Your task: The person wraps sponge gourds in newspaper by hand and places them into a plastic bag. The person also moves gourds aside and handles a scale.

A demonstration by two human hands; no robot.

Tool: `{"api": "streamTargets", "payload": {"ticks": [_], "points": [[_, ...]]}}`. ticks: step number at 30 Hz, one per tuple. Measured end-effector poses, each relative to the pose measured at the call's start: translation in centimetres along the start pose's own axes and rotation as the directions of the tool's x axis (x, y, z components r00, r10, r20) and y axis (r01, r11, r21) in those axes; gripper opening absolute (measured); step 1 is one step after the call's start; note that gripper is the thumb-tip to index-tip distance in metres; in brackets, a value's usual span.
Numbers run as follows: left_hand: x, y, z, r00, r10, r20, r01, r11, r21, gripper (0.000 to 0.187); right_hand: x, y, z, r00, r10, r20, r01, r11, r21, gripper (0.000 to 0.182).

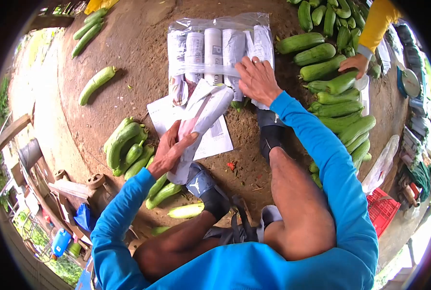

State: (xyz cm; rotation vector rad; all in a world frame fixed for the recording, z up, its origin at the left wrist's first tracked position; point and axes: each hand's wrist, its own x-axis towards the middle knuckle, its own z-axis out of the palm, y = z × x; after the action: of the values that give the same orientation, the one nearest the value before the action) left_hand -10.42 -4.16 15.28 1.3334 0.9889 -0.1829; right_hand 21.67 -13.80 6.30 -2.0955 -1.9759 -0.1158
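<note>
My left hand (169, 151) is closed around a newspaper-wrapped gourd (208, 112), held at a slant with its upper end near the bag. My right hand (260, 81) grips the near edge of a clear plastic bag (215, 68) at its right side, with the fingers bent over the plastic. Inside the bag, several paper-wrapped rolls (213, 48) lie side by side. Loose printed sheets (216, 140) rest on the ground below, partly hidden under the wrapped gourd. The stem ends of the rolls at the right are partly covered by my hand.
Long green gourds (340, 109) are piled at the right, where another person's hand (355, 64) touches one. More gourds (127, 145) lie left of my legs, and a single gourd (96, 86) lies farther off. A red crate (382, 210) stands at the lower right.
</note>
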Motion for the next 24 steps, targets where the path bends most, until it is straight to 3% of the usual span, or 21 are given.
{"api": "streamTargets", "payload": {"ticks": [1,2,4,6,8,10,13,14,18,20,22,24], "points": [[0.6,0.2,0.8,0.999,0.004,-0.047,-0.004,1.000,0.012,0.101,1.1,0.3,0.3,0.998,0.058,0.038,-0.062,0.993,0.104,0.024],[1.3,0.4,1.6,0.999,0.004,-0.037,-0.004,1.000,0.021,0.101,1.6,0.8,0.3,0.997,0.072,0.037,-0.075,0.992,0.102,0.024],[2.6,1.2,3.0,0.999,-0.005,-0.041,0.001,0.996,-0.085,0.096,3.0,1.8,-1.1,0.925,0.199,0.322,-0.311,0.886,0.345,0.023],[4.4,0.8,3.7,0.999,0.035,0.020,-0.033,0.996,-0.081,0.092,3.7,2.4,-1.9,0.930,0.232,0.285,-0.328,0.874,0.360,0.024],[5.5,0.5,4.4,0.996,-0.019,0.089,0.033,0.986,-0.163,0.087,4.5,2.6,-2.9,0.869,0.254,0.424,-0.425,0.822,0.378,0.026],[6.2,0.8,5.1,0.993,-0.044,0.109,0.063,0.983,-0.174,0.085,4.9,2.8,-2.3,0.891,0.237,0.387,-0.394,0.827,0.401,0.027],[7.4,-0.3,6.3,0.993,-0.083,0.079,0.108,0.910,-0.401,0.077,5.8,2.6,-2.6,0.915,0.219,0.338,-0.359,0.825,0.437,0.027],[7.9,-0.8,6.7,0.993,-0.083,0.079,0.107,0.909,-0.402,0.077,5.8,2.4,-3.0,0.912,0.237,0.335,-0.376,0.811,0.449,0.027],[10.1,-0.3,8.6,0.998,-0.001,-0.068,-0.036,0.845,-0.534,0.066,5.0,1.7,-3.7,0.904,0.284,0.320,-0.412,0.780,0.471,0.028],[12.3,0.6,9.3,0.974,0.042,-0.222,-0.161,0.816,-0.555,0.056,4.4,1.8,-3.0,0.895,0.299,0.329,-0.431,0.767,0.475,0.029],[14.6,1.4,9.3,0.989,-0.006,-0.149,-0.105,0.682,-0.724,0.050,3.7,1.5,-3.1,0.904,0.326,0.276,-0.425,0.755,0.499,0.026],[16.1,3.4,9.0,0.998,-0.021,-0.055,-0.033,0.580,-0.814,0.042,3.4,1.6,-2.9,0.875,0.331,0.353,-0.472,0.743,0.474,0.027]]}}
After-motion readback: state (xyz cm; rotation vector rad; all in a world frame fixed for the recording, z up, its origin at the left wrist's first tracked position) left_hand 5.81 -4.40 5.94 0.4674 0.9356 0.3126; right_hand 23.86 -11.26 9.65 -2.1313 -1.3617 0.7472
